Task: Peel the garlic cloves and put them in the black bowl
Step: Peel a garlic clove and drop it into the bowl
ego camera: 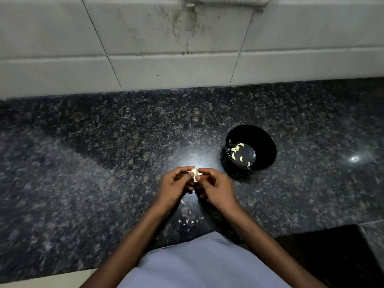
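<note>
Both hands meet above the table (pixel 104 163), the left hand (pixel 174 187) and right hand (pixel 216 189) each pinching the garlic clove (pixel 194 172) so its skin can be pulled away, it seems. The black bowl (pixel 268 140) sits near on the right, peeled cloves (pixel 235 149) inside; skin scraps (pixel 188 221) lie below the hands.

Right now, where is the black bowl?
In the head view the black bowl sits on the dark granite counter, to the right of and a little beyond the two hands peeling a garlic clove, with peeled cloves inside.
</note>
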